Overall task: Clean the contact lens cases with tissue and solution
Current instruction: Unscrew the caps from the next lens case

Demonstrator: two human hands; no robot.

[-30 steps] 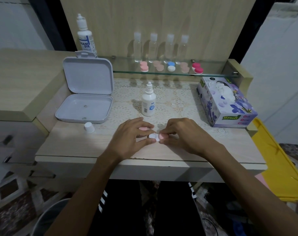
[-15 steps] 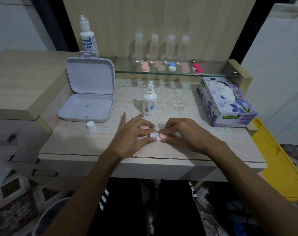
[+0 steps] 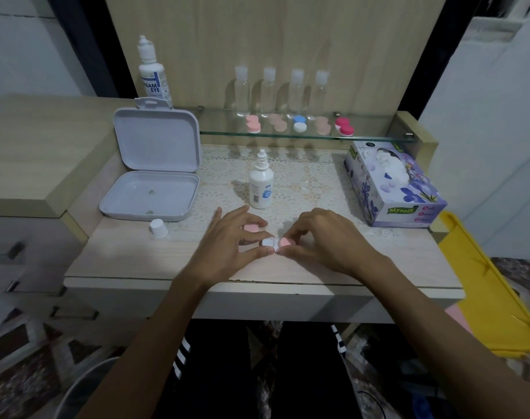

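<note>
1. The left hand [image 3: 227,240] curls its fingers and thumb round the white half of a small white-and-pink plastic contact lens case [image 3: 276,242], low over the front of the pale wooden table [image 3: 121,255].
2. The right hand [image 3: 324,240] pinches the pink half of the same case between fingertips and thumb.
3. A loose round pink cap [image 3: 251,228] lies on the table under the left fingers.
4. A small white plastic solution bottle with a blue label [image 3: 261,184] stands uncapped just behind the hands; its white cap [image 3: 159,228] sits well to the left, near an open grey plastic hinged box [image 3: 151,179].
5. A purple floral cardboard tissue box [image 3: 393,186] stands to the right.
6. On the glass shelf [image 3: 221,133] lie more lens cases [image 3: 300,124] before four clear bottles [image 3: 283,92]; a tall white bottle [image 3: 151,77] stands behind the grey box.
</note>
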